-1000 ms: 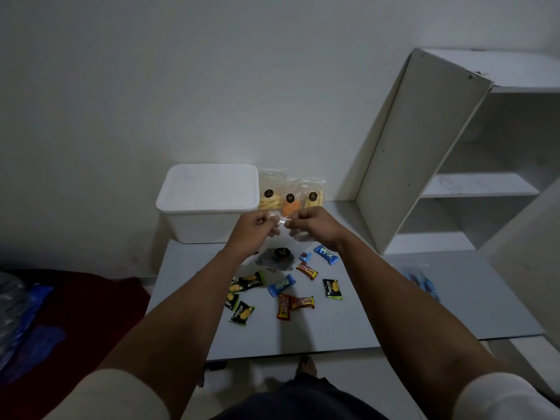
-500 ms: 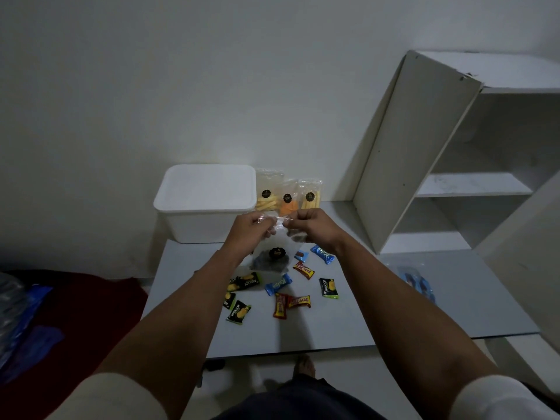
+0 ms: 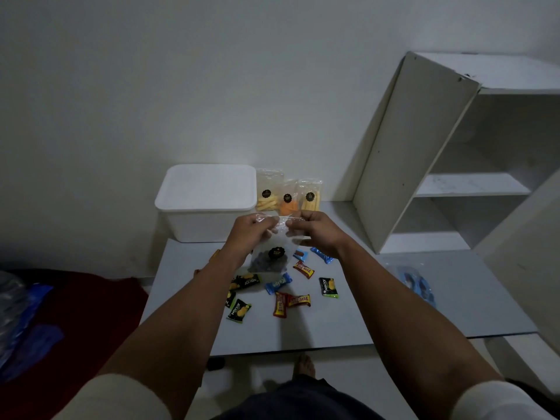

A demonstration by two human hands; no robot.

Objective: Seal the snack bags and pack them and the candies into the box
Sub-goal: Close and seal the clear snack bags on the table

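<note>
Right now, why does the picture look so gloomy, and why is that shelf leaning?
Head view: dim, bluish room light, so the candies look muted; the clear snack bag catches faint glare at its top; the wide-angle lens bends the shelf unit near the edge.

place: plain home room, looks like | clues: low table, bare white shelf unit at 2 o'clock, red bedding at 8 o'clock

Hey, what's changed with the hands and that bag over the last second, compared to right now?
Little has changed. Both the left hand and right hand keep pinching the top edge of the clear snack bag with dark contents, held above the table; nothing was taken up or let go. The candies, the three snack bags by the wall and the closed white box stayed put.
</note>
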